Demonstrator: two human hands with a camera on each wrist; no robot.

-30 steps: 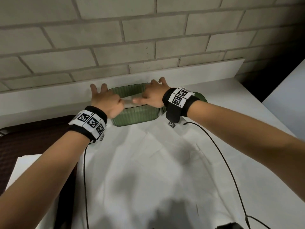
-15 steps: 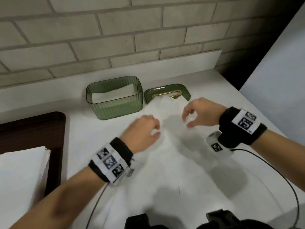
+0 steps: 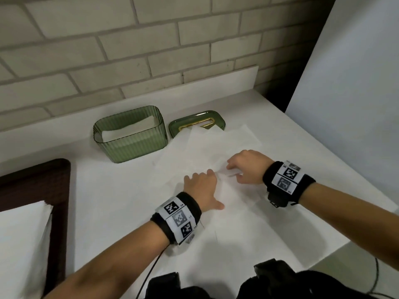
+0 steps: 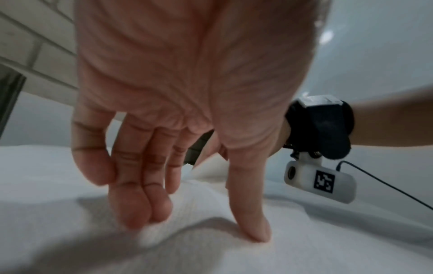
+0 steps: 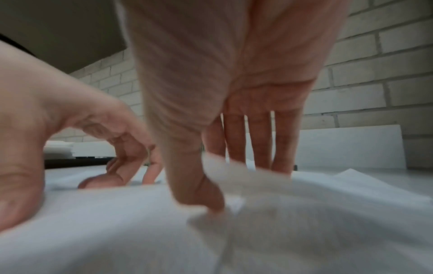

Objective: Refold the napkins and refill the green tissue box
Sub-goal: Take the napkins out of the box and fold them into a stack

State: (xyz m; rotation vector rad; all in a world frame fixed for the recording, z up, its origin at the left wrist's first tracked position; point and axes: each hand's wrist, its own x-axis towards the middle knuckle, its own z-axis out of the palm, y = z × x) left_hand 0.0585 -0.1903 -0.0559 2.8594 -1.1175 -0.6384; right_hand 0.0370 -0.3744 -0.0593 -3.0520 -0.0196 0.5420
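The ribbed green tissue box (image 3: 131,145) stands open near the wall with folded white napkins (image 3: 129,131) inside. Its green lid (image 3: 198,124) lies just to its right, partly under the unfolded napkins (image 3: 207,147) spread over the white table. My left hand (image 3: 203,184) rests on these napkins; in the left wrist view its fingers (image 4: 140,207) are straight and the thumb tip presses the sheet. My right hand (image 3: 234,170) is close beside it. In the right wrist view a raised napkin edge (image 5: 236,172) runs between its thumb (image 5: 199,191) and fingers, pinched.
A dark brown tray (image 3: 58,190) with a stack of white sheets (image 3: 23,238) lies at the left. The brick wall (image 3: 151,50) and a white ledge stand behind the box. The table edge (image 3: 345,240) drops off at the right beside a white panel (image 3: 356,83).
Both hands left the tissue box and came back toward me onto the spread napkins. The left hand settled on the sheet and the right took up an edge.
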